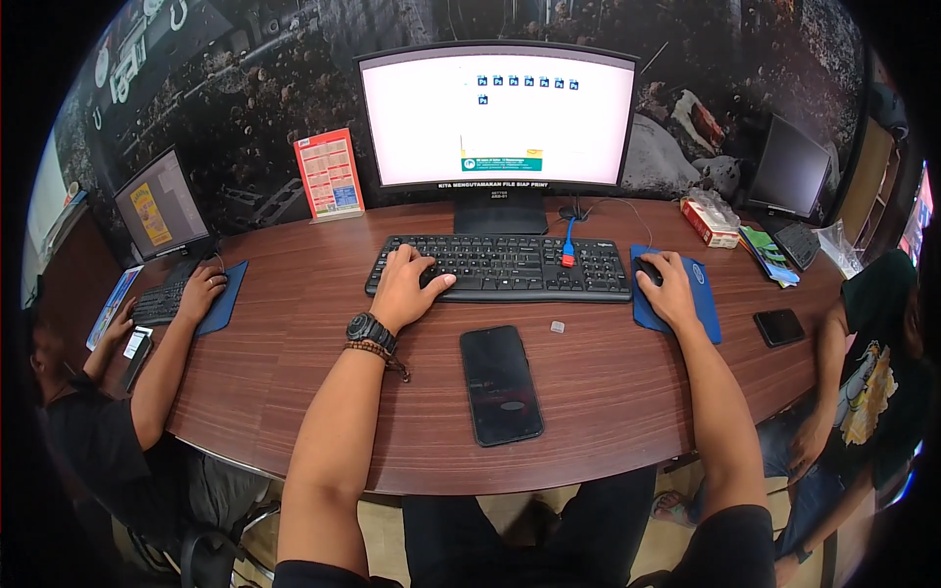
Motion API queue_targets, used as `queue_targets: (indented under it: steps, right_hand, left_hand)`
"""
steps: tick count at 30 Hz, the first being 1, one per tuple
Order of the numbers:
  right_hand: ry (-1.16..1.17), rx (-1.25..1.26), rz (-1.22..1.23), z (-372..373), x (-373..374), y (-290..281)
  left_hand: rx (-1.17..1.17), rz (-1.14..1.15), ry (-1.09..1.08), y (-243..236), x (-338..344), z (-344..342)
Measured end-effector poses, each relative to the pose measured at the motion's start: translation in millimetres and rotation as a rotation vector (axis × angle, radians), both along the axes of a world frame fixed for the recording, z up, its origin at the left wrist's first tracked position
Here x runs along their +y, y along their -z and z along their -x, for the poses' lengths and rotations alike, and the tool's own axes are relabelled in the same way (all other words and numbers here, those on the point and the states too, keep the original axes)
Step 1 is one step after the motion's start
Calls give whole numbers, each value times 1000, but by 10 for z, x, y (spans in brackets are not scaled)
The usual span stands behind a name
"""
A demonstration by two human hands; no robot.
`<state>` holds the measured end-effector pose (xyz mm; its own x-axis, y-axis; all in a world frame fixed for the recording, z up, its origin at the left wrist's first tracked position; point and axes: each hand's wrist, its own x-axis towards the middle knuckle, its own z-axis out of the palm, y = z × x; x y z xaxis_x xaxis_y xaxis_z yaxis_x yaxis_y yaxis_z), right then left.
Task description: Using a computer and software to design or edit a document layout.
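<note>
A curved brown desk [608, 412] fills the foreground. The left hand's [404, 284] fingers spread, gripping nothing, over the left keys of a black keyboard [510, 274]; the right hand's [670, 284] fingers wrap a black mouse [646, 271] on a blue pad [708, 318]. A dark phone [502, 387] lies between the forearms; beyond the keyboard stands a lit monitor [421, 127].

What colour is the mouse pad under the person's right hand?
The mouse pad is blue; the head view shows it best.
</note>
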<state>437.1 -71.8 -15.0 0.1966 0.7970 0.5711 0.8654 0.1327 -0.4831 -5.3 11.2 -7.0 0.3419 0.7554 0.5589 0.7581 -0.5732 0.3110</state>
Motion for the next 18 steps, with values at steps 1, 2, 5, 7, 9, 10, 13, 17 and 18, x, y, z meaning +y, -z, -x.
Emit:
queue_targets:
  steps: [1, 2, 5, 7, 9, 10, 13, 17, 18]
  right_hand:
    - [-2, 4, 3, 0, -2, -3]
    - [-1, 4, 3, -4, 2, 2]
    - [11, -16, -12, -19, 6, 14]
    - [11, -5, -5, -9, 0, 6]
    - [15, -6, -1, -13, 5, 10]
    - [20, -6, 3, -15, 7, 13]
    - [37, -3, 11, -16, 12, 14]
    - [23, -14, 7, -33, 18, 23]
    - [30, -17, 7, -23, 15, 17]
  left_hand:
    - [-1, -2, 0, -1, -2, -2]
    - [-1, -2, 0, -2, -4, -2]
    - [-8, -9, 18, -14, -14, -11]
    - [-11, -11, 18, -11, -14, -6]
    - [-9, -13, 19, -11, -14, 0]
    - [-7, -15, 20, -12, -14, 2]
    - [-7, -2, 18, -10, -8, 0]
    - [-5, -14, 19, -3, -4, 0]
    - [-8, -9, 19, -3, -4, 1]
